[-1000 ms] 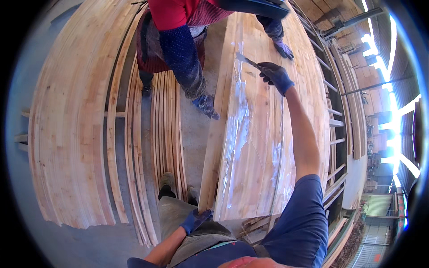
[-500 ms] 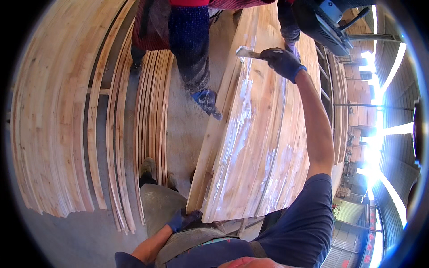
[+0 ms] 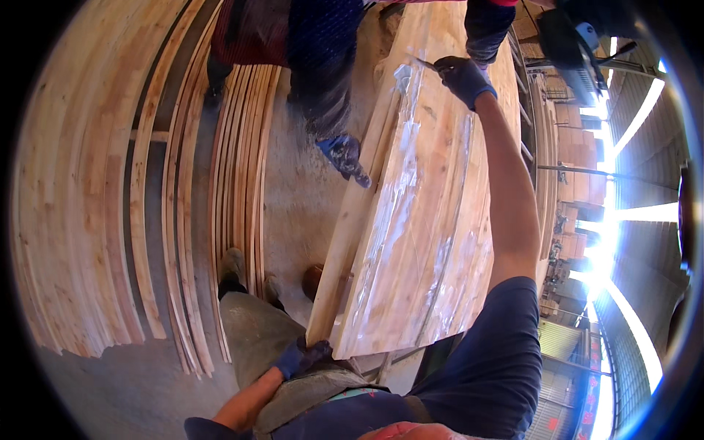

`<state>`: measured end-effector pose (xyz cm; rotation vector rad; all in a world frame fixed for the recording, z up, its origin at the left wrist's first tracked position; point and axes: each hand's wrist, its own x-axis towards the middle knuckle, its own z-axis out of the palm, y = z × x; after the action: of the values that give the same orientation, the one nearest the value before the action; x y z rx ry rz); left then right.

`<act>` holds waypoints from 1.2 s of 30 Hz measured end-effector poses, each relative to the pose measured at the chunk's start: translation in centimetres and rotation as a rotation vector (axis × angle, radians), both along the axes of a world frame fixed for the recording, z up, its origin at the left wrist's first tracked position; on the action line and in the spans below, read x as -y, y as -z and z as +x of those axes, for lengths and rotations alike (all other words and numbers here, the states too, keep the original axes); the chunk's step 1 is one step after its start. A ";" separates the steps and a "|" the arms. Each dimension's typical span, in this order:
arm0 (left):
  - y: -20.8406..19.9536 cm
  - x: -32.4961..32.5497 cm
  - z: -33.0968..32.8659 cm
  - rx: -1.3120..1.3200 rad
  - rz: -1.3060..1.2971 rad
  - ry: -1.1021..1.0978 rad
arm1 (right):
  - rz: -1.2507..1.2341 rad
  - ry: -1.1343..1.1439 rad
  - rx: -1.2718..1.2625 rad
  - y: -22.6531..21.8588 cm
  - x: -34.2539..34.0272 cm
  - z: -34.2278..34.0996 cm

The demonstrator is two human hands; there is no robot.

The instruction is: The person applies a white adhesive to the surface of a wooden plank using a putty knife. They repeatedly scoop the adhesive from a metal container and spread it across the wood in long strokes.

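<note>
My right hand (image 3: 465, 82), in a dark blue-cuffed glove, is closed round a scraper (image 3: 422, 63) whose flat blade shows almost edge-on. It is held over the far part of a wide wooden panel (image 3: 440, 242) streaked with wet white glue (image 3: 396, 183). My left hand (image 3: 299, 359), gloved too, is closed on the near end of a narrow wooden board (image 3: 334, 301) along the panel's left edge. A co-worker's gloved hand (image 3: 345, 158) touches that board farther up. The co-worker's other arm (image 3: 488, 33) reaches down beside my right hand.
Long wooden strips (image 3: 242, 169) lie in rows on the left, with wide jointed panels (image 3: 73, 183) beyond them. A dark machine or device (image 3: 572, 59) stands at the far right. Stacked timber (image 3: 579, 161) is in the bright background. Feet (image 3: 232, 268) are on the floor between strips and panel.
My right hand has moved slightly farther away, and the scraper's blade has turned from flat to nearly edge-on. A whitish blob of glue now shows near where the blade was. My left hand stays put.
</note>
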<state>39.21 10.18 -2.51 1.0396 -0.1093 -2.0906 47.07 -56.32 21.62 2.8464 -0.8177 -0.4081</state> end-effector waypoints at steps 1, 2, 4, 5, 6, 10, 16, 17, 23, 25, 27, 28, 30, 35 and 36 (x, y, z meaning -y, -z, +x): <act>0.5 -0.3 -0.6 -0.018 -0.026 -0.022 | -0.010 -0.006 -0.026 0.1 0.8 -1.2; 1.1 -0.8 -1.0 0.032 -0.031 0.000 | -0.002 -0.022 -0.046 0.9 0.7 -1.2; 2.0 -1.5 -1.5 0.149 -0.038 0.023 | -0.008 0.024 -0.116 0.9 -3.6 1.6; 1.5 -1.3 -1.2 0.168 -0.050 0.026 | -0.041 -0.021 -0.133 0.7 -4.2 1.1; 0.7 -0.8 -0.5 0.191 -0.055 0.023 | -0.040 0.025 -0.142 0.8 -4.7 0.8; -0.5 0.2 0.9 0.093 0.015 0.000 | -0.077 0.086 -0.120 1.1 -5.9 0.2; -0.1 -0.4 0.0 -0.065 0.039 -0.143 | -0.164 -0.071 -0.043 1.0 -5.6 1.7; -0.5 -0.4 0.4 0.014 0.026 -0.130 | -0.130 0.000 -0.109 1.2 -7.4 2.7; 0.0 -0.6 -0.9 0.077 -0.047 -0.209 | 0.020 -0.018 -0.157 2.1 -8.0 -2.2; -0.9 -0.3 -0.2 0.091 0.037 -0.158 | 0.090 0.042 -0.226 1.1 -9.9 -2.3; -0.7 -0.4 -0.6 0.123 0.017 -0.196 | 0.120 -0.009 -0.245 -0.2 -12.4 -2.5; -0.6 -0.4 -0.9 0.138 0.012 -0.219 | 0.119 -0.011 -0.279 -0.7 -13.1 -2.7; -1.1 0.0 -0.3 0.152 0.016 -0.193 | 0.120 -0.007 -0.347 -1.9 -14.9 -2.5; 3.3 -1.9 -5.3 0.199 -0.023 -0.407 | 0.125 -0.083 -0.601 -3.9 -19.6 -0.2; 2.9 -2.0 -5.5 0.151 -0.012 -0.449 | 0.112 -0.091 -0.632 -4.1 -20.9 0.1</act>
<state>33.72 12.15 -5.42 1.0983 0.0360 -1.6060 47.22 -35.45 25.76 2.5681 -0.5436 -1.2786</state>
